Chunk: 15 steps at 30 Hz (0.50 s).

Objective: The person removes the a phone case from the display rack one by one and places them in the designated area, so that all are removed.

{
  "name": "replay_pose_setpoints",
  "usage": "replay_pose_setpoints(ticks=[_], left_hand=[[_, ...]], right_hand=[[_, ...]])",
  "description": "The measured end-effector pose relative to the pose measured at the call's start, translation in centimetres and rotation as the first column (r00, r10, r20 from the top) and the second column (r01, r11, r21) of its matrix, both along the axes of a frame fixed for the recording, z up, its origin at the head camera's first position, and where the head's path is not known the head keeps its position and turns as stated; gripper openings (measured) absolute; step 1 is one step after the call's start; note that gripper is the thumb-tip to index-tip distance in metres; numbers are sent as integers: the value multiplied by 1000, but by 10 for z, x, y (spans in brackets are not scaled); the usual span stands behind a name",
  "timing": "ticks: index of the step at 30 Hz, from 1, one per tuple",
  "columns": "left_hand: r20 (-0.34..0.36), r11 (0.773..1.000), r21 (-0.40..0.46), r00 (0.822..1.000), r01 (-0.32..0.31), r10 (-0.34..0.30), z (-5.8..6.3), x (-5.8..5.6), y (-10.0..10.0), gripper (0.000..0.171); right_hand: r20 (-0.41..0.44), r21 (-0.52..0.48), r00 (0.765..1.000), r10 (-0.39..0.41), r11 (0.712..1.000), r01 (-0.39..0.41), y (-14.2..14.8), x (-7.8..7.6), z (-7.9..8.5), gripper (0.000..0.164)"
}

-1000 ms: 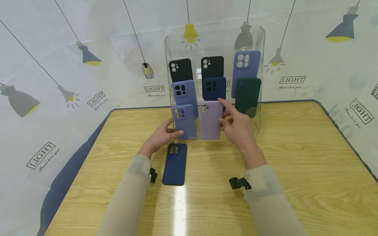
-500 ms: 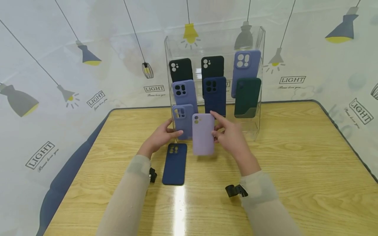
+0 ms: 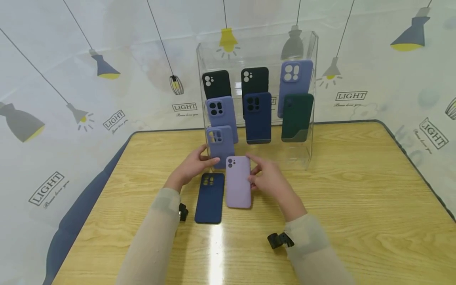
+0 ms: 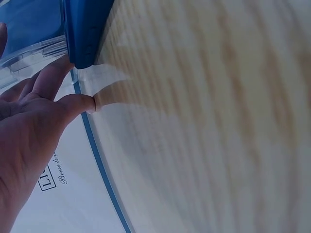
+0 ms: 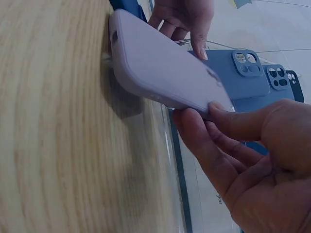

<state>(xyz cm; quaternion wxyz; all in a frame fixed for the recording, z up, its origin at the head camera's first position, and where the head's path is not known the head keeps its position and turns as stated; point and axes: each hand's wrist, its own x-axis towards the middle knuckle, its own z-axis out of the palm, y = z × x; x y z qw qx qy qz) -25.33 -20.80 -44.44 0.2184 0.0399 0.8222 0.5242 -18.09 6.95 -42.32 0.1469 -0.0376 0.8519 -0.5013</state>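
My right hand pinches the right edge of a lilac phone case, thumb and fingers on its side. In the right wrist view the case tilts, its bottom end low over the tabletop; whether it touches is unclear. Just left of it, a navy phone case lies flat. My left hand grips the lower left side of a clear display stand, thumb in front by a periwinkle phone case. Its other fingers are partly hidden behind the stand's side.
More cases stand in the tiers: black and periwinkle ones at left, black and navy in the middle, periwinkle and dark green at right. The wooden table meets a lamp-printed backdrop.
My right hand has drawn the lilac case out of the stand's bottom tier, toward me and slightly left, down beside the navy case. The left hand has stayed in place.
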Motion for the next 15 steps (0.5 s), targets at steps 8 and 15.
replay_pose_setpoints(ticks=[8, 15], left_hand=[[-3, 1000, 5, 1000, 1, -1, -2, -2, -1, 97], [1, 1000, 4, 1000, -1, 1, -3, -2, -2, 98]], right_hand=[[49, 59, 993, 111, 992, -114, -2, 1, -14, 77], [60, 98, 990, 124, 987, -129, -6, 1, -20, 76]])
